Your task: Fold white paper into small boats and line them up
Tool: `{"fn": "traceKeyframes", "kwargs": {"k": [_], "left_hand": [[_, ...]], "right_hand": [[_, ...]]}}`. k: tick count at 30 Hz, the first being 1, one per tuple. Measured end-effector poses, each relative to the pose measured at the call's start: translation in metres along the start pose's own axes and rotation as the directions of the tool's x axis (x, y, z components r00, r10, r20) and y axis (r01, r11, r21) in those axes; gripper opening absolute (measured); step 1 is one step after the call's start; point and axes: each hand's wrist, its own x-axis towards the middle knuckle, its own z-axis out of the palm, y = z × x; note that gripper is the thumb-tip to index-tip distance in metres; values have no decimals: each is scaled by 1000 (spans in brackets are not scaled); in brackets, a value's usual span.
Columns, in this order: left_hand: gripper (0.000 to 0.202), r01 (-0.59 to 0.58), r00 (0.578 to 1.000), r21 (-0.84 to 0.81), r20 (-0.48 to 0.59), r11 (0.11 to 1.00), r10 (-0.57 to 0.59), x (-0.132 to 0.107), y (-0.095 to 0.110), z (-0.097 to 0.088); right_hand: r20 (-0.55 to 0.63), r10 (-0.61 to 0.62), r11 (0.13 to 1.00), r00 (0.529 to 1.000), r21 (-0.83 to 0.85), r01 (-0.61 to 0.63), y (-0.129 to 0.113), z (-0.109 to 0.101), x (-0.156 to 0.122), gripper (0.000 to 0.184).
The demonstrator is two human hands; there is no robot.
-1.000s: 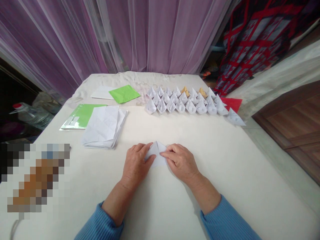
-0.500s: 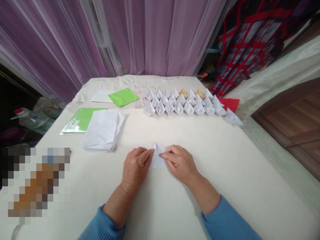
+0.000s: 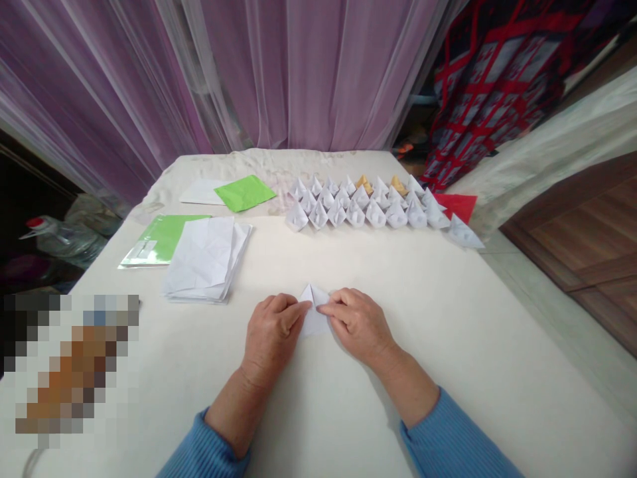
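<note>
Near the middle of the table lies a small folded sheet of white paper, its pointed top facing away from me and a crease line running down from the tip. My left hand pinches its left edge, the thumb lying on the paper near the central crease. On the other side my right hand grips the right edge, thumb and forefinger pressed close to the same crease. Parts of both side edges are hidden under my fingers.
Rows of folded paper boats, mostly white, stand at the back right beside a red sheet. Left are a stack of white paper, a green packet and a green sheet. A blurred-out object lies front left.
My left thumb has slid slightly right, closer to the paper's central crease. My right hand and the paper stay nearly in place.
</note>
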Motion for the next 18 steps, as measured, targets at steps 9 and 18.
{"fn": "traceKeyframes", "kwargs": {"k": [9, 18], "left_hand": [[18, -26, 998, 40, 52, 999, 24, 1, 2, -2], [16, -51, 992, 54, 115, 997, 44, 1, 3, -3]], "right_hand": [[10, 10, 1000, 1000, -7, -10, 1, 0, 0, 30], [20, 27, 1000, 999, 0, -27, 1, 0, 0, 31]]}}
